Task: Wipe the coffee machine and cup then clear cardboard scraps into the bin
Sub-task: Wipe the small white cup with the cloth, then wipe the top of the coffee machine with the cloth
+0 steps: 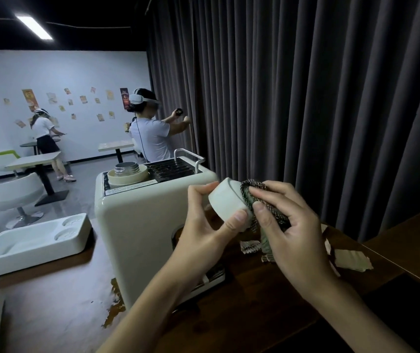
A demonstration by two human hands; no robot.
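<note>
Your left hand [204, 225] grips the cup [225, 202], a small, round, matte cream piece, tilted on its side in front of the coffee machine [137, 220]. Your right hand [288, 225] is closed on a woven, speckled cloth [254, 197], pressing it against the cup's rim. The machine is smooth, cream, with rounded corners; its top label is too small to read. Torn corrugated cardboard scraps [351, 259] lie on the dark wooden counter [267, 301].
</note>
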